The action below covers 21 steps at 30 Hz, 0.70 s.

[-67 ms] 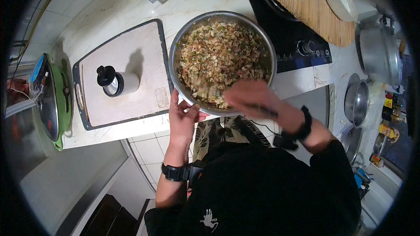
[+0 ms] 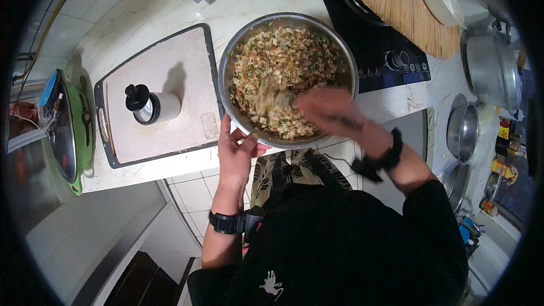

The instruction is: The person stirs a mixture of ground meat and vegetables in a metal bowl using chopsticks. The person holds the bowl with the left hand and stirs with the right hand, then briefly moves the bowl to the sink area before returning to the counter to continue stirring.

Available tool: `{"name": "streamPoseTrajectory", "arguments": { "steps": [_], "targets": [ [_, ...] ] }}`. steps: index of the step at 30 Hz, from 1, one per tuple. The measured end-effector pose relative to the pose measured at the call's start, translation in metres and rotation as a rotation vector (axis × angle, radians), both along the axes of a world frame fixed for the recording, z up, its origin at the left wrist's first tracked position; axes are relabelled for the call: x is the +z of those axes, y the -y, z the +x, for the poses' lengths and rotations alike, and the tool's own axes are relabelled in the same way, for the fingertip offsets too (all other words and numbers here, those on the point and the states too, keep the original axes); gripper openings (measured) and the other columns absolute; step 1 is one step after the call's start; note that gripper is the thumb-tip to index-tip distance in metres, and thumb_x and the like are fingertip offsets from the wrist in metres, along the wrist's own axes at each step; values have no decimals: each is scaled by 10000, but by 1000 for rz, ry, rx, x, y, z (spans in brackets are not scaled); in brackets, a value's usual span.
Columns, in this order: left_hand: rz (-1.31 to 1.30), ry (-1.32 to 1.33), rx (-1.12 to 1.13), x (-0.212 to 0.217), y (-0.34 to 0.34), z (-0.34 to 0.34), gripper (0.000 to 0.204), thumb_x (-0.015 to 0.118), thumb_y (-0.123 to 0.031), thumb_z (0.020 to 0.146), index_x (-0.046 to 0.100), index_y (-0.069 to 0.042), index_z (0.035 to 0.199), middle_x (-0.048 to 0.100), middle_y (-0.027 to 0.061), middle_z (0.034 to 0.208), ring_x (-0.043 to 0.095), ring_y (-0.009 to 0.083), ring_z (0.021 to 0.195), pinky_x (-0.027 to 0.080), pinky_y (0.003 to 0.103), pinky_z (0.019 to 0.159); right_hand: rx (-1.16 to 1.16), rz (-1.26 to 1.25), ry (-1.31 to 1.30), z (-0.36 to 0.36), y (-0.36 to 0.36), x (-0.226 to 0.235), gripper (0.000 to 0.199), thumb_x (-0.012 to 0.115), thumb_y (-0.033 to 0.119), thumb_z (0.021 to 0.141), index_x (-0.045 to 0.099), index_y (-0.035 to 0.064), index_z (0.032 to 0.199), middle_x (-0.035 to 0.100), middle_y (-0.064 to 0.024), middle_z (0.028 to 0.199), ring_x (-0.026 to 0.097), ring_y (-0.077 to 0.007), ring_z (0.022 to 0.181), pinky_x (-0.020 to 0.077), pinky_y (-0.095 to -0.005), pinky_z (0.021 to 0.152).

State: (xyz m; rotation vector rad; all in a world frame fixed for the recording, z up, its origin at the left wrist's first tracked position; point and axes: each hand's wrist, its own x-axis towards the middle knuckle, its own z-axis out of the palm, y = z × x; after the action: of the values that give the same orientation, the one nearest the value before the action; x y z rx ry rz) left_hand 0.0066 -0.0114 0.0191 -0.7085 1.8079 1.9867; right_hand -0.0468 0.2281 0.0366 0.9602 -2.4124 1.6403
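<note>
A wide steel mixing bowl [image 2: 224,82] holds a chopped, pale and brown filling [image 2: 283,59] with green bits. My left hand [image 2: 239,146] grips the bowl's near-left rim, thumb on top and fingers below. Over the near right of the bowl, my right hand [image 2: 328,110] is closed round a dark-handled stirring utensil, smeared by motion. The utensil's working end sits in the filling and is too blurred to make out its kind.
Left of the bowl lies a cutting board [image 2: 187,68] bearing a white jar [image 2: 166,107] with a black top. A black induction cooktop [image 2: 391,71] is at the right, partly under a woven straw mat [image 2: 391,0]. A green lidded pan [image 2: 84,130] stands far left.
My right hand has shifted slightly right with the utensil, and the filling near it is stirred and loosened. My left hand stays on the rim.
</note>
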Motion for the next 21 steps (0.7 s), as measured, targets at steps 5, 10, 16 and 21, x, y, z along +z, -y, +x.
{"name": "streamPoseTrajectory", "arguments": {
  "steps": [5, 10, 16, 21],
  "targets": [
    [-47, -44, 22, -6, 11, -7, 639, 508, 78, 842, 251, -34, 1416, 609, 85, 868, 622, 156, 658, 551, 258, 588, -201, 119, 129, -7, -10, 1, 105, 659, 73, 814, 637, 28, 906, 656, -101, 833, 652, -222, 756, 518, -324, 670],
    [-97, -83, 11, -11, 19, -13, 616, 524, 40, 845, 303, -56, 1412, 617, 71, 863, 621, 149, 681, 539, 251, 582, 278, 118, 71, 5, -3, 2, 141, 659, 67, 808, 638, 61, 947, 652, -104, 867, 649, -197, 788, 523, -333, 687],
    [-164, -107, 64, -11, 25, -16, 552, 537, -15, 883, 331, -45, 1394, 595, 56, 855, 586, 116, 685, 522, 251, 652, -49, 68, -5, -11, -4, -13, 163, 645, 47, 810, 622, 16, 968, 640, -129, 884, 645, -225, 776, 519, -332, 677],
    [31, -76, 80, -16, -4, 8, 658, 532, 12, 886, 191, -75, 1442, 595, 89, 928, 602, 141, 718, 543, 256, 642, 157, 87, 30, -1, -4, 0, 97, 639, 62, 814, 631, 25, 903, 642, -105, 839, 640, -222, 755, 509, -326, 648]
  ]
}}
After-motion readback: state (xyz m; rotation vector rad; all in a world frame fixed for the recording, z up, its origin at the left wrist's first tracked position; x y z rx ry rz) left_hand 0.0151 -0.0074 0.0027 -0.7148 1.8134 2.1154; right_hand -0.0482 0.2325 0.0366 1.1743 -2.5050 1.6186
